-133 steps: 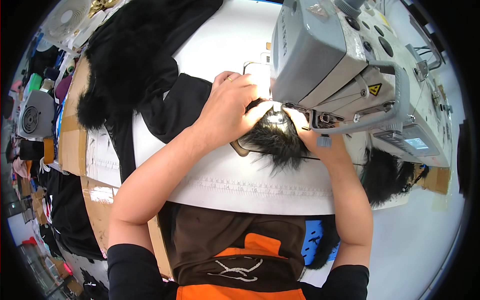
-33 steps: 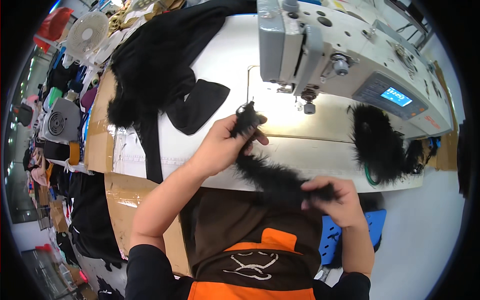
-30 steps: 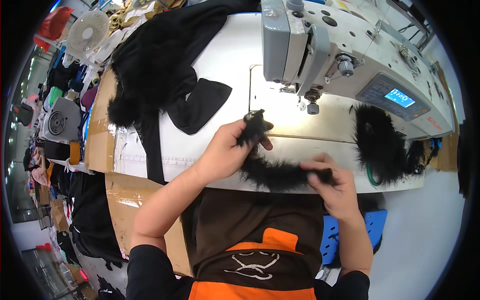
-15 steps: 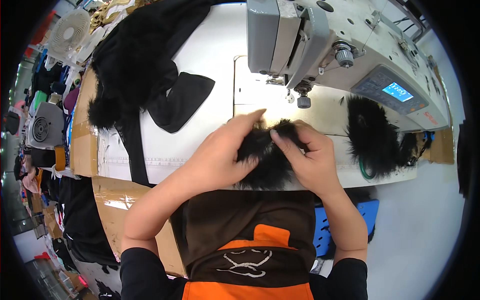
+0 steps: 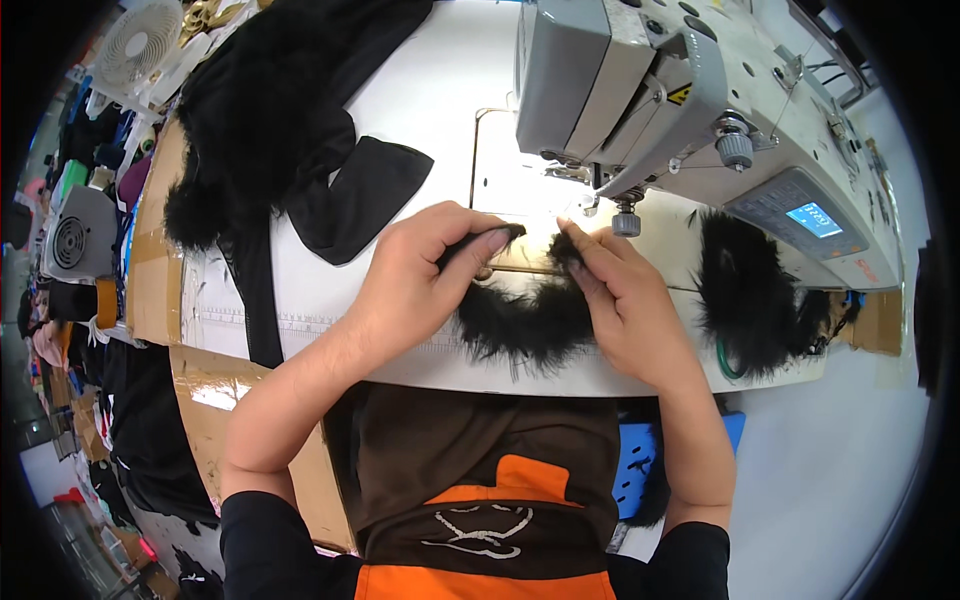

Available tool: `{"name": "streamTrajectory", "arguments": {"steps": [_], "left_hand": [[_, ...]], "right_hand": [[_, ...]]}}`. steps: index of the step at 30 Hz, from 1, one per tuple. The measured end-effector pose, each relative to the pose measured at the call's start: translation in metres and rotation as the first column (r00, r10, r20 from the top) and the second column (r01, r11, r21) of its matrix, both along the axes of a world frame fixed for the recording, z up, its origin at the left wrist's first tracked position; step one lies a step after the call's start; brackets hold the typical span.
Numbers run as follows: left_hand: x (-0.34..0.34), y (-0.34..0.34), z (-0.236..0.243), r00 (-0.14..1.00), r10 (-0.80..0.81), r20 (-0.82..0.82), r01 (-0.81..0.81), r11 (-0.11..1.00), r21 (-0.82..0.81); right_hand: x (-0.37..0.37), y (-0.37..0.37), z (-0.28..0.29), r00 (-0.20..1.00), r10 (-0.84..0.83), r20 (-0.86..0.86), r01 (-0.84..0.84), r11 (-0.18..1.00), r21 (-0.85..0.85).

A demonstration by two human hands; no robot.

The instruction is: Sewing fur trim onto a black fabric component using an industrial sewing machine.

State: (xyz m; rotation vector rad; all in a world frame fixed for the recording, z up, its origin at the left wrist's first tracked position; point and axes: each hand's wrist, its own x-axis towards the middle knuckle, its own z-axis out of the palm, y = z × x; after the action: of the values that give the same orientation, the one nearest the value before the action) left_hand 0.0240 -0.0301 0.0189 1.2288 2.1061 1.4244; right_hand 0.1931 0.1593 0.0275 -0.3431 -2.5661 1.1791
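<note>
A strip of black fur trim (image 5: 528, 325) hangs in a curve between my hands, just in front of the sewing machine (image 5: 640, 110). My left hand (image 5: 425, 262) pinches one end of it, thumb pressed against the fingers. The other end is pinched in my right hand (image 5: 622, 290), close to the lit needle area. A gap separates the two ends. The needle and presser foot (image 5: 592, 190) stand just beyond my right fingertips, and the trim does not appear to lie under them.
Black fabric with fur (image 5: 250, 130) is heaped at the back left of the white table (image 5: 400, 350). More black fur (image 5: 745, 285) lies on the right, beside a green ring (image 5: 728, 362). A cardboard box (image 5: 235, 410) stands at the left edge, and a blue perforated panel (image 5: 635, 465) is below the table.
My hands have drawn apart, each with an end of the fur trim, so its middle now hangs in view. The head view has shifted slightly.
</note>
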Motion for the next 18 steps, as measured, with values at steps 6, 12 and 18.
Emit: {"name": "streamTrajectory", "arguments": {"steps": [6,12,18], "left_hand": [[-0.015,0.009,-0.011,0.957,-0.084,-0.277,0.094,0.995,0.023],[-0.033,0.024,-0.027,0.885,-0.175,-0.432,0.215,0.976,0.046],[-0.04,0.03,-0.027,0.799,-0.225,-0.557,0.245,0.969,-0.04]], "right_hand": [[-0.023,0.002,0.005,0.994,-0.029,0.102,0.008,0.979,0.202],[-0.032,0.01,-0.011,1.0,0.013,0.016,-0.018,0.928,0.372],[-0.035,0.016,-0.012,0.997,0.064,0.047,-0.079,0.889,0.451]]}}
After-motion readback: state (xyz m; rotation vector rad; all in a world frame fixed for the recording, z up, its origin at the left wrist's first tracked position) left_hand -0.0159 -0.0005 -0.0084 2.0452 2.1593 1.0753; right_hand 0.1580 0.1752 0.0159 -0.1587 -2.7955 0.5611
